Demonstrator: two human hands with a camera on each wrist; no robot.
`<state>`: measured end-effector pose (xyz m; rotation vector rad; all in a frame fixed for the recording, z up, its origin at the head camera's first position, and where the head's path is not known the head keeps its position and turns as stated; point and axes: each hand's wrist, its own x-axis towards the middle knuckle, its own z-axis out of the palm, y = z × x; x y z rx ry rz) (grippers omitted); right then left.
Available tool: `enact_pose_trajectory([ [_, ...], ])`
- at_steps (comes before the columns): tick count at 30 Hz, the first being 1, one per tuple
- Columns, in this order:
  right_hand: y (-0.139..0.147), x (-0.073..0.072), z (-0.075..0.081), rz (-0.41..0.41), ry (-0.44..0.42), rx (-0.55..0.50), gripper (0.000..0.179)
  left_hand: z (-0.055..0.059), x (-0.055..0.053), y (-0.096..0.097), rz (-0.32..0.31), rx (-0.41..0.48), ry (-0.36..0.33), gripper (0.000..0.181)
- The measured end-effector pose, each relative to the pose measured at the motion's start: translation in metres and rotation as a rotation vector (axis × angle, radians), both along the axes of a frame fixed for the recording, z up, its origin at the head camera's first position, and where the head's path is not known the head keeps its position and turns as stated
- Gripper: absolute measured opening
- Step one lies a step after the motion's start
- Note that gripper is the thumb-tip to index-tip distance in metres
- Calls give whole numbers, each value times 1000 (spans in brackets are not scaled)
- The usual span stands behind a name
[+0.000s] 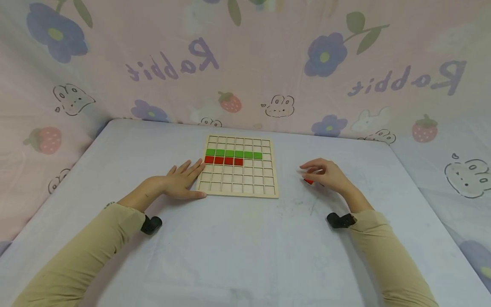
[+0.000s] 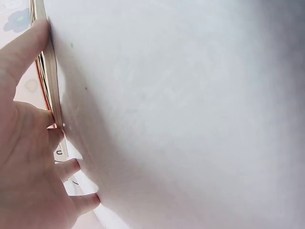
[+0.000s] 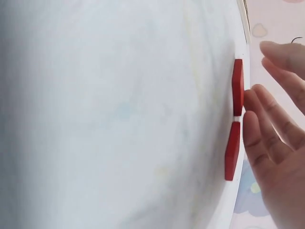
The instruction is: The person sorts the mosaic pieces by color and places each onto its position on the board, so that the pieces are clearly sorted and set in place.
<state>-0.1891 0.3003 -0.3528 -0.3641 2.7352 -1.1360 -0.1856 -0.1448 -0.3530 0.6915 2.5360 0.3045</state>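
Observation:
A wooden grid board (image 1: 253, 188) lies on the white table, with a row of green square tiles (image 1: 229, 153) and, just below it, a shorter row of red tiles (image 1: 228, 160). My left hand (image 1: 183, 182) rests beside the board's left edge, fingers spread, its thumb against the lower left corner. To the right of the board, my right hand (image 1: 327, 174) hovers over loose red tiles (image 1: 308, 181), partly covered by it in the head view. Two red tiles, one (image 3: 238, 88) above the other (image 3: 232, 151), show in the right wrist view, near the fingertips; nothing is between finger and thumb.
The white tabletop (image 1: 238, 251) stretches around the board. Behind it hangs a pink patterned cloth (image 1: 245, 64) with rabbits, flowers and strawberries. A black wrist camera (image 1: 151, 224) sits at the left cuff and another (image 1: 340, 220) at the right cuff.

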Motion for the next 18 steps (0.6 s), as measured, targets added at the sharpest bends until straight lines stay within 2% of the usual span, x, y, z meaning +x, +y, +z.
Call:
enact_pose_trajectory([
  [9, 14, 1, -5, 39, -11, -27, 34, -1, 0, 0, -2, -1, 8, 93],
  [18, 26, 3, -7, 74, -58, -25, 36, -2, 0, 0, 0, -1, 9, 94],
])
